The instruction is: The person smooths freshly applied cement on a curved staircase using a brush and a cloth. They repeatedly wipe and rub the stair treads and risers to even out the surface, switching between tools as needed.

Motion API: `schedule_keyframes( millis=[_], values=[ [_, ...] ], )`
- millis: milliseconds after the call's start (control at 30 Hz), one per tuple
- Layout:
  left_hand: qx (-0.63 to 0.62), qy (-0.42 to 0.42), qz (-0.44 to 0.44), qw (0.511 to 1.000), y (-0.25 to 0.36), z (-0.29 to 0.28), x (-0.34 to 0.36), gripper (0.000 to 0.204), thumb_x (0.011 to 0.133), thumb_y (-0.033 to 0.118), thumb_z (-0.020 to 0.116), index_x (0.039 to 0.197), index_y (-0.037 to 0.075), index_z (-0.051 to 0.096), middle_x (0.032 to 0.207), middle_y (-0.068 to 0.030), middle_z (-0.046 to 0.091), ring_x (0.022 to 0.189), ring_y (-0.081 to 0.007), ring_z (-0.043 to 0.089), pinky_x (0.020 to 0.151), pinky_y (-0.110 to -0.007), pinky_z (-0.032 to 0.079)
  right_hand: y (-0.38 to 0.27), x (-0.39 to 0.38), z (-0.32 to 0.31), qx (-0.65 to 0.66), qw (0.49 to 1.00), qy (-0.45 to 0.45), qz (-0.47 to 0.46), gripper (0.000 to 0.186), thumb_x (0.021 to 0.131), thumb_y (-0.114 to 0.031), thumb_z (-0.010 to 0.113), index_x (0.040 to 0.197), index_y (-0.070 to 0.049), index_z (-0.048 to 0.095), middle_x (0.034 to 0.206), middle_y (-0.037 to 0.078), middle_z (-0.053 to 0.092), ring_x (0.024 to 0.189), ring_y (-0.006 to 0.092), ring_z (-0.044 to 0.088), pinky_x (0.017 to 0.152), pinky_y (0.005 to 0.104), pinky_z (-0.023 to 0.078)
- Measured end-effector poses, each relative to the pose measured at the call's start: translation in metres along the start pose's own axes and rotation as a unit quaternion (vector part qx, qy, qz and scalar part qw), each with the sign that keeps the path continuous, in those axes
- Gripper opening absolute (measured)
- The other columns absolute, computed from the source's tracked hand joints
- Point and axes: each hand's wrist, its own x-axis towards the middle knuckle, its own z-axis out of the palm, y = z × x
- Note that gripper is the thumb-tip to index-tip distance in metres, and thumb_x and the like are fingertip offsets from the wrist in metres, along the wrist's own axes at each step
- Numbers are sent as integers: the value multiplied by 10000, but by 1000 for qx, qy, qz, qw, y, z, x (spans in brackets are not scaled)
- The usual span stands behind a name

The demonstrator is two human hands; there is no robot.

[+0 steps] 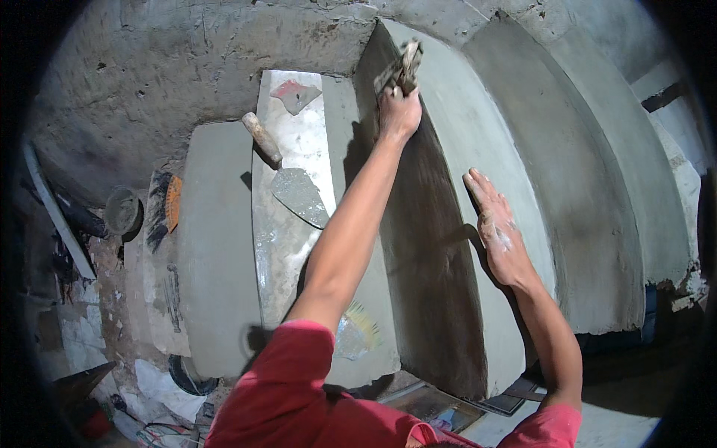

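Could nick the edge of the grey step (469, 134) by tilting the muddy tool (409, 63), wrapped in curled fingers of the left hand (400, 113); could print the damp-looking top by dropping the right hand (500, 231), with fingers extended, nearly together. Looks smooth, pale above, streaky-dark in front; stands right of the trowel (297, 196).
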Motion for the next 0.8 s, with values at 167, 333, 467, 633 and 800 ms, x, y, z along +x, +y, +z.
schedule_keyframes(
  millis=[167, 333, 467, 633, 800],
  values=[
    [-105, 49, -134, 984, 7, -4, 6, 568, 1013, 377, 621, 1354, -77, 615, 1416, -280, 620, 1362, -375, 573, 1113, -454, 450, -1, 0, 0, -5, 1000, -5, 19, 890, 1040, -734, 101, 1637, -126, 359, 1714, 112, 303, 1602, 336, 215, 1308, 514, 97],
    [-22, 19, 1, 1000, 14, -3, 17, 614, 994, 427, 625, 1343, -79, 611, 1417, -306, 604, 1361, -424, 560, 1146, -466, 432, 0, -1, 1, 11, 1000, -1, 2, 774, 1084, -651, 203, 1631, -130, 370, 1709, 131, 309, 1600, 370, 207, 1293, 563, 112],
    [-128, 58, -81, 987, 3, 3, 35, 682, 996, 462, 614, 1429, -60, 548, 1436, -280, 602, 1348, -436, 567, 1129, -492, 448, -1, 0, -1, 10, 1000, -3, 10, 769, 1084, -650, 214, 1628, -132, 377, 1708, 135, 311, 1598, 377, 211, 1291, 572, 114],
    [-48, 14, -45, 998, -14, 10, 49, 702, 979, 463, 643, 1438, -57, 532, 1509, -317, 508, 1419, -435, 493, 1200, -476, 382, -1, 0, -1, 7, 1000, -1, 9, 760, 1088, -637, 219, 1626, -125, 378, 1704, 145, 315, 1595, 384, 215, 1292, 567, 114],
    [-127, 74, -103, 984, -24, 0, 42, 631, 997, 412, 630, 1415, -57, 565, 1447, -276, 593, 1363, -395, 566, 1128, -489, 438, 1, 0, 0, 16, 1000, 5, 11, 760, 1086, -643, 213, 1626, -135, 381, 1703, 143, 317, 1595, 376, 218, 1296, 560, 111]
  ],
)
